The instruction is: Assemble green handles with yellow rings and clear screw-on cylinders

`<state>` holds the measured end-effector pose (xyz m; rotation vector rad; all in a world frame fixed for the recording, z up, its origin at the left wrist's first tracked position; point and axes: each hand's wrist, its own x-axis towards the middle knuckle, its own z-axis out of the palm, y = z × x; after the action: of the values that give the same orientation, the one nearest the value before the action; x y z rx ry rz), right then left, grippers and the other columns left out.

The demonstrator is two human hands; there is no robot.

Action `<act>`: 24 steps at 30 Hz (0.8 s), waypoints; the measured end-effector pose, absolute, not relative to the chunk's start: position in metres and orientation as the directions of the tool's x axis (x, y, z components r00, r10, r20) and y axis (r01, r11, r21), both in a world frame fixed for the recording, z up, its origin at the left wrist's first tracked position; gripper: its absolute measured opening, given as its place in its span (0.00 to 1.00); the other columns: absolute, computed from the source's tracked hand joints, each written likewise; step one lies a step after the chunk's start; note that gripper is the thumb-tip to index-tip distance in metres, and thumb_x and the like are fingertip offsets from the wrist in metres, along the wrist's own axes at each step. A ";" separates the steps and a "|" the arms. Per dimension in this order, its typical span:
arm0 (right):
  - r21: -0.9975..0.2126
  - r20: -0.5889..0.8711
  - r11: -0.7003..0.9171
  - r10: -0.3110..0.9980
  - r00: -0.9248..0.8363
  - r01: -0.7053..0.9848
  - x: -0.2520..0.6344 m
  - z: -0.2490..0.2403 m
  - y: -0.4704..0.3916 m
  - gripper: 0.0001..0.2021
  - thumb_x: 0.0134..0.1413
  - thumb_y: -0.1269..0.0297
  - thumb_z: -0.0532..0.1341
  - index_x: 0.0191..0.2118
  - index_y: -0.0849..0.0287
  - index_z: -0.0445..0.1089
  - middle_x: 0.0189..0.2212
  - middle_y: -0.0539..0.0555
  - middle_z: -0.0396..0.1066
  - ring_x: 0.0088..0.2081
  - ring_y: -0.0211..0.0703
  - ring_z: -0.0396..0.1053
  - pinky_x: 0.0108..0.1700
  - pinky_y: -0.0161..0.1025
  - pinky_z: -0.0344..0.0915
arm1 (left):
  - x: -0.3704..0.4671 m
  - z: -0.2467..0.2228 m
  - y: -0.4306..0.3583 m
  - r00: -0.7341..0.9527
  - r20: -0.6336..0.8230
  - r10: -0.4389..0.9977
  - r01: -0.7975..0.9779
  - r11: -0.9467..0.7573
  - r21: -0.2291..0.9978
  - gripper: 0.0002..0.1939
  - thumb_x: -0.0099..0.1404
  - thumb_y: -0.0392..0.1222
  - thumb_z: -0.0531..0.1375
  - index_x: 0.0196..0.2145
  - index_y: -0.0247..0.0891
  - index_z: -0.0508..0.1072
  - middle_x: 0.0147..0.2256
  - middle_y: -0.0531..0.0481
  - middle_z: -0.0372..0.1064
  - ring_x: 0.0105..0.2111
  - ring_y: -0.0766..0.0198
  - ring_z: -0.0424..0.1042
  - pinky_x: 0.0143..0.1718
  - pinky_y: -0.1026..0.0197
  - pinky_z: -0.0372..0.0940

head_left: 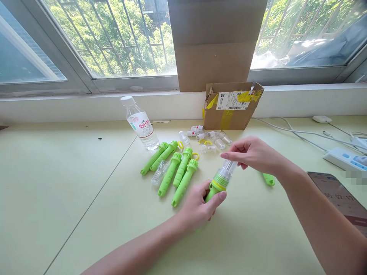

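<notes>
My left hand point(204, 204) is wrapped round a green plastic handle point(212, 193) with a threaded top and a yellow ring point(219, 185) round its neck. On that threaded end sits a clear ribbed plastic cap point(228, 168), pinched at its far end by the fingers of my right hand point(249, 153). The handle tilts up to the right above the table, its lower part hidden by my left hand. To the left lie several more green handles point(169, 175), with a loose clear cap point(160, 172) among them. Another green handle point(268, 178) shows partly behind my right wrist.
Several clear caps point(218, 141) and yellow rings point(195, 156) lie further back. A water bottle point(142, 126) stands at back left, a cardboard box point(229, 114) against the wall. On the right are a phone point(335, 194), a power strip point(345, 158) and white cables point(298, 131).
</notes>
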<state>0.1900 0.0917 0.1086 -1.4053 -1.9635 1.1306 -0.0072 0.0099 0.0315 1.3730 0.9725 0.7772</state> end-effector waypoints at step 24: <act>-0.831 -0.092 0.152 0.911 -0.402 0.535 0.192 0.116 0.088 0.17 0.45 0.45 0.67 0.28 0.55 0.76 0.19 0.48 0.63 0.21 0.35 0.59 0.20 0.34 0.56 | -0.007 0.032 0.009 0.423 -0.095 0.901 0.088 0.063 0.994 0.18 0.65 0.55 0.57 0.27 0.38 0.60 0.15 0.60 0.56 0.14 0.73 0.53 0.18 0.66 0.49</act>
<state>0.1919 0.0879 0.1159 -1.3759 -2.0007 1.1554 -0.0072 0.0089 0.0322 1.3783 0.9652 0.7877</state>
